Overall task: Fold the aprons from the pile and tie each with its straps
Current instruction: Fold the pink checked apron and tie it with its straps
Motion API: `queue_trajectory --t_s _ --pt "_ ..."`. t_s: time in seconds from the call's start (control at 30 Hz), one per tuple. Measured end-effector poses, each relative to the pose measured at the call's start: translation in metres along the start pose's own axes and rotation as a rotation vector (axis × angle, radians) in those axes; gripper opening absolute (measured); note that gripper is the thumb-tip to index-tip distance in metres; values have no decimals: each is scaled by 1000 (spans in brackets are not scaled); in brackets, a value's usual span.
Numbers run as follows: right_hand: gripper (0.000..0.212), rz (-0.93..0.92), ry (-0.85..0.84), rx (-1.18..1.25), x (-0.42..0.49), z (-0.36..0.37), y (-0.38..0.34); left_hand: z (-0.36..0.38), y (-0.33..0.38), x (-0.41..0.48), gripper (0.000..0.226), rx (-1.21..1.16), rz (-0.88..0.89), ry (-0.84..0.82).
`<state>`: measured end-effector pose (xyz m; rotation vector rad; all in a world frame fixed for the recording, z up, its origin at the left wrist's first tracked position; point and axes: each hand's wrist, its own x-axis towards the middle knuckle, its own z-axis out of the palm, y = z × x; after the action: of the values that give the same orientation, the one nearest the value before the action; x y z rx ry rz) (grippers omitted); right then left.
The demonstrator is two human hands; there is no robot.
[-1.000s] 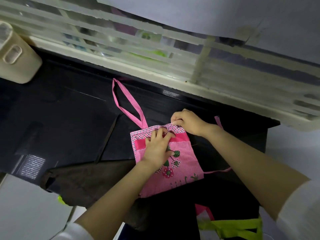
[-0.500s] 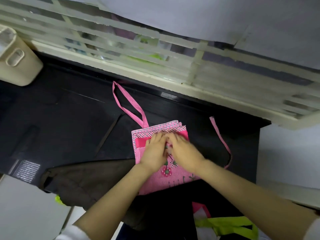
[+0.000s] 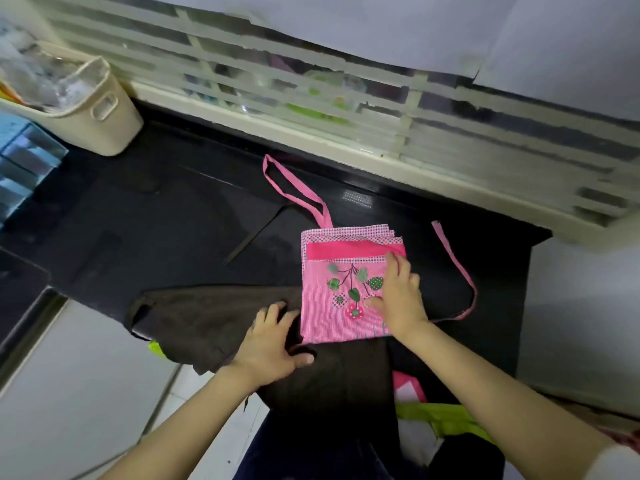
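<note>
A pink apron (image 3: 343, 271), folded into a rectangle with a flower design, lies on the black counter (image 3: 156, 230). Its neck loop (image 3: 294, 192) stretches toward the window and one thin waist strap (image 3: 460, 271) trails off to the right. My right hand (image 3: 398, 296) presses flat on the right part of the fold, fingers spread. My left hand (image 3: 273, 344) rests with spread fingers on a dark brown apron (image 3: 207, 320) just left of the pink one, near its lower left corner. More cloth, pink (image 3: 408, 389) and lime green (image 3: 440, 417), lies at the counter's near edge.
A cream plastic basket (image 3: 93, 109) stands at the back left, beside blue boxes (image 3: 24, 157). A louvred window (image 3: 346, 109) runs along the back of the counter. The counter ends at the right near a white wall (image 3: 581, 323). White floor tiles (image 3: 86, 393) lie below left.
My left hand slid off the pink apron down and left onto the brown cloth. My right hand came from the top edge to the fold's right side. The flower design is uncovered.
</note>
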<state>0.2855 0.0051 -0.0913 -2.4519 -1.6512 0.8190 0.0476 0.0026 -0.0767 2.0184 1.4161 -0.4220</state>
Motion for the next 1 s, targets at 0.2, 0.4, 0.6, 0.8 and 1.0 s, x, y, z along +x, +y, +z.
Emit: queue_trajectory --t_s 0.2,0.4,0.6,0.8,1.0 --pt "69 -40 105 233 11 -14 5 18 -4 -4 109 152 57 -2" --pt "61 -48 227 436 33 -42 2 1 4 36 100 103 94 48" --pt "60 -100 267 519 46 -54 14 -30 16 92 97 78 115 78" --pt "63 -130 136 405 42 -51 33 -58 18 128 93 128 170 112" --pt "52 -97 -19 187 38 -52 53 -60 27 111 82 273 113 264"
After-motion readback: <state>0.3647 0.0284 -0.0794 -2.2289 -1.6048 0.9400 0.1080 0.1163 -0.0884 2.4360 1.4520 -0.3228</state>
